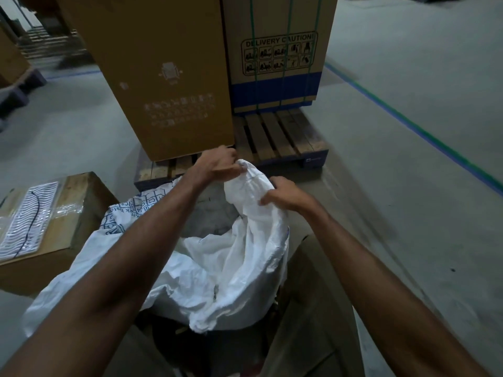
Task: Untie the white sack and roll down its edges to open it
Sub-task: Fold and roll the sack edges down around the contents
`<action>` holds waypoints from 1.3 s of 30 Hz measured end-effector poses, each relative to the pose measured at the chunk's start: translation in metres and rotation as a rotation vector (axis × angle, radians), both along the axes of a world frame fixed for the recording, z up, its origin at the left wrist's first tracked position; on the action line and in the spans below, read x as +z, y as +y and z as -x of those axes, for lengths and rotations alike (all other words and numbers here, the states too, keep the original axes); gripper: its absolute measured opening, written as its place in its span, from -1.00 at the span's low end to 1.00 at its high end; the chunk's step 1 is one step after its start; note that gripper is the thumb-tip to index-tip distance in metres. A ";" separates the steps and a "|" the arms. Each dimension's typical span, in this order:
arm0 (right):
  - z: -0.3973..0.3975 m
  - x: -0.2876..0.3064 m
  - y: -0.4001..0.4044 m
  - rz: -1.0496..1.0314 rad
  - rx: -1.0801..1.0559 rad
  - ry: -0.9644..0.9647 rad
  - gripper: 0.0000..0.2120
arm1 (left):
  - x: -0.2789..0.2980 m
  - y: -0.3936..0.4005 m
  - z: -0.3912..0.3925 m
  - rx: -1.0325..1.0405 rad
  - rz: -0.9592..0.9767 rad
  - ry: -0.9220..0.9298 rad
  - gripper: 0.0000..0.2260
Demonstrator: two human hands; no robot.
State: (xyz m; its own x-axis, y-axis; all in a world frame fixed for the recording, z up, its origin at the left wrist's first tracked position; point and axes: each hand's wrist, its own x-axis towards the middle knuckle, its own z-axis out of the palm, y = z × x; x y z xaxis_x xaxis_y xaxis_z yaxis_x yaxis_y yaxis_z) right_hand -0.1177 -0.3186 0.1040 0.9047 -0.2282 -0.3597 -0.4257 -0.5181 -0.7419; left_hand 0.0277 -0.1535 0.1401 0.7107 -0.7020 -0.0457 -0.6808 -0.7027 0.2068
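Note:
A white woven sack (217, 268) with blue print on its left side stands on the floor between my arms. Its mouth gapes in the middle and shows a dark inside. The far edge of the sack rises to a bunched peak. My left hand (217, 165) pinches the top of that peak from the left. My right hand (285, 193) grips the same bunched fabric a little lower on the right side. Both forearms reach over the sack. I cannot make out a tie or string.
Two tall cardboard boxes (163, 77) stand on a wooden pallet (275, 137) just beyond the sack. A low carton (68, 213) with a plastic-wrapped white item lies at my left. Flattened cardboard (307, 308) lies at the right of the sack. A blue-green floor line (408, 118) runs at the right.

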 end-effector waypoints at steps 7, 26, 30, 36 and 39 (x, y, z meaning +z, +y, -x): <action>0.007 0.009 -0.002 -0.180 -0.183 -0.147 -0.61 | -0.001 0.003 0.012 -0.187 0.036 0.047 -0.26; 0.036 -0.023 0.012 -0.405 -0.269 -0.445 -0.75 | 0.026 -0.004 0.018 -0.290 0.034 0.556 -0.36; 0.037 -0.019 0.021 -0.599 -0.313 -0.364 -0.49 | 0.018 -0.008 0.040 -0.252 -0.021 0.281 -0.20; 0.031 -0.021 0.035 -0.442 -0.463 -0.233 -0.57 | 0.011 -0.020 0.034 -0.060 0.067 -0.008 -0.49; 0.027 -0.027 0.036 -0.374 -0.555 -0.212 -0.61 | 0.009 -0.018 0.029 0.085 0.071 -0.124 -0.56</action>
State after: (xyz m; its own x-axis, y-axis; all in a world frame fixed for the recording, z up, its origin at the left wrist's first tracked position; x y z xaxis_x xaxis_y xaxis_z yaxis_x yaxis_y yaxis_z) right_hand -0.1450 -0.2825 0.0767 0.7499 -0.5717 -0.3330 -0.3799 0.0400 -0.9242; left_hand -0.0010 -0.1710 0.1492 0.7645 -0.6377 0.0939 -0.6432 -0.7452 0.1757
